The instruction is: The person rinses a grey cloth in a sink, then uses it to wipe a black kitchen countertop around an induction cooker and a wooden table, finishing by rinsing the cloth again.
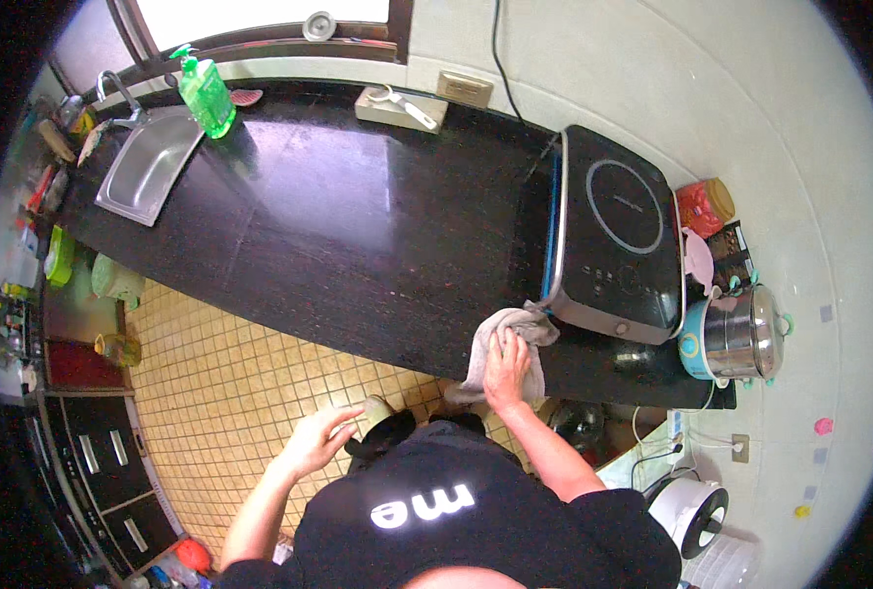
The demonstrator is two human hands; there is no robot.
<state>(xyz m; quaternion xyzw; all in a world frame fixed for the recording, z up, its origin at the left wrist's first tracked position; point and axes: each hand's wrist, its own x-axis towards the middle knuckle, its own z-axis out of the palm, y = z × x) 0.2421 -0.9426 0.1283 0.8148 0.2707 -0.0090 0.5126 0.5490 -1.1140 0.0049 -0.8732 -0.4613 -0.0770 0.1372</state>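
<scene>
My right hand (pixel 508 368) presses a pale cloth (pixel 488 339) with spread fingers against the front edge of the black countertop (pixel 318 258). Part of the cloth hangs over that edge, and its far end touches the near left corner of an induction cooktop (pixel 616 235). Off the counter, above the tiled floor, my left hand (pixel 324 440) holds nothing, its fingers loosely curved and apart.
Right of the cooktop stands a steel pot with a glass lid (pixel 764 331). A green pump bottle (pixel 208 96) is beside the steel sink (pixel 153 166). At the back, a white-handled peeler (pixel 410 110) lies on a block (pixel 377 109). A rice cooker (pixel 690 515) sits lower right.
</scene>
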